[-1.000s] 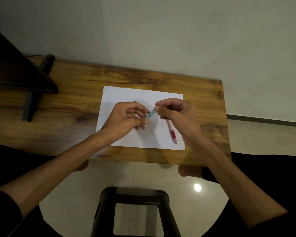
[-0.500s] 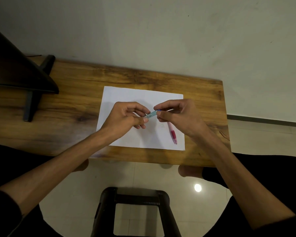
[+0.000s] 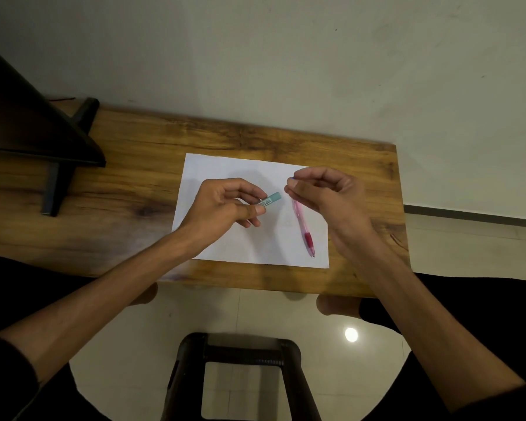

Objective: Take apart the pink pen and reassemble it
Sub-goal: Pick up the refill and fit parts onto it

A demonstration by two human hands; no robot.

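Observation:
A pink pen [image 3: 303, 228] with a darker red grip lies on the white paper [image 3: 225, 168], tip toward me, just below my right hand. My left hand [image 3: 225, 205] grips a short teal pen barrel [image 3: 271, 199] whose open end points right. My right hand [image 3: 325, 192] is pinched shut beside it on a small bluish piece [image 3: 291, 178], mostly hidden by the fingertips. A small gap separates the two hands above the paper.
The paper lies on a wooden table [image 3: 134, 189] against a pale wall. A dark stand [image 3: 55, 153] occupies the table's left end. A black stool [image 3: 240, 375] stands on the tiled floor below the table's near edge.
The hands were joined on the teal barrel; now my right hand has pulled away to the right with a small piece, and the pink pen's upper part is uncovered.

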